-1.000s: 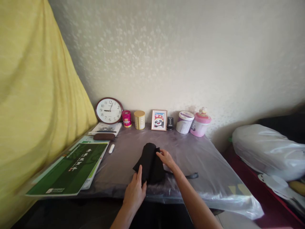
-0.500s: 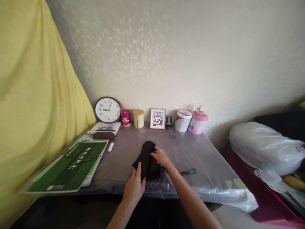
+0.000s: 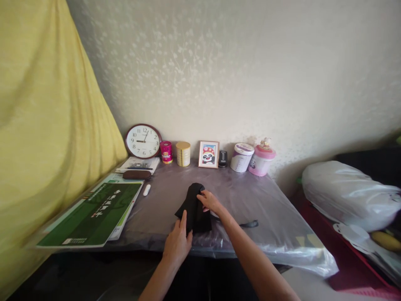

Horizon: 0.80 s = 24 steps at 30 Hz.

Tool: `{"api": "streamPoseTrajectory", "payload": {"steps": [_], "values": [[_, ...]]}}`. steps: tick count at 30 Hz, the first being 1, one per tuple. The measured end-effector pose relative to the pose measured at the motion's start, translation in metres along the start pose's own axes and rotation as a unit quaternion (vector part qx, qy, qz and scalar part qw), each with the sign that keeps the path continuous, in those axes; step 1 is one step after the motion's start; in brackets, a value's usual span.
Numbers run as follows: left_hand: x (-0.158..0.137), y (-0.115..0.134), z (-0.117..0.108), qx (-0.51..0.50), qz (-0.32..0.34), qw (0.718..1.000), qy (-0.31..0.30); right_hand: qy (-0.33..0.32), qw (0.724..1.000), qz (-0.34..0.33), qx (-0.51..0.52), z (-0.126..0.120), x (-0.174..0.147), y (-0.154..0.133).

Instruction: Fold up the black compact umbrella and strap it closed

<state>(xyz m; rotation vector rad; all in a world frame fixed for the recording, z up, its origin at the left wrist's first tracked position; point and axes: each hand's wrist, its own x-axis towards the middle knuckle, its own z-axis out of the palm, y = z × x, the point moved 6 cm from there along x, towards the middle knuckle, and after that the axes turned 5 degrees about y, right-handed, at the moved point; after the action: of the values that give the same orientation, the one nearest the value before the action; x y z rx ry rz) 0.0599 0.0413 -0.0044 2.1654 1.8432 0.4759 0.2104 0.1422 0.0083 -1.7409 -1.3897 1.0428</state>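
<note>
A black folded cloth bundle lies on the table in front of me, thicker and rolled along its left side, with a flatter flap at its lower right. My left hand grips its near left end, index finger along the side and thumb at the near edge. On the upper right edge, my right hand pinches the cloth between thumb and fingers. A dark strap lies to the right, partly behind my right forearm; whether it joins the bundle is hidden.
Plastic film covers the table. At left lie a green book, a brown case and a white stick-like object. A clock, a picture frame and several canisters, including a yellow one, line the wall.
My right hand has shifted slightly along the bundle's upper right edge, its fingers curling in more. The left hand keeps nearly the same hold. The view has moved a little.
</note>
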Motion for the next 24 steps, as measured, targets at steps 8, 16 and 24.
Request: {"api": "streamPoseTrajectory", "payload": {"steps": [8,16,24], "values": [[0.001,0.000,-0.001,-0.003,-0.005,1.000,-0.014,0.064,0.997,-0.030,-0.025,-0.010,0.014,0.014],[-0.001,0.007,-0.001,0.047,0.021,0.999,0.014,0.241,0.967,-0.078,-0.020,-0.004,0.023,0.035],[-0.006,0.034,0.002,0.154,0.040,0.987,-0.015,0.312,0.944,-0.106,-0.003,0.019,0.033,0.040]]}}
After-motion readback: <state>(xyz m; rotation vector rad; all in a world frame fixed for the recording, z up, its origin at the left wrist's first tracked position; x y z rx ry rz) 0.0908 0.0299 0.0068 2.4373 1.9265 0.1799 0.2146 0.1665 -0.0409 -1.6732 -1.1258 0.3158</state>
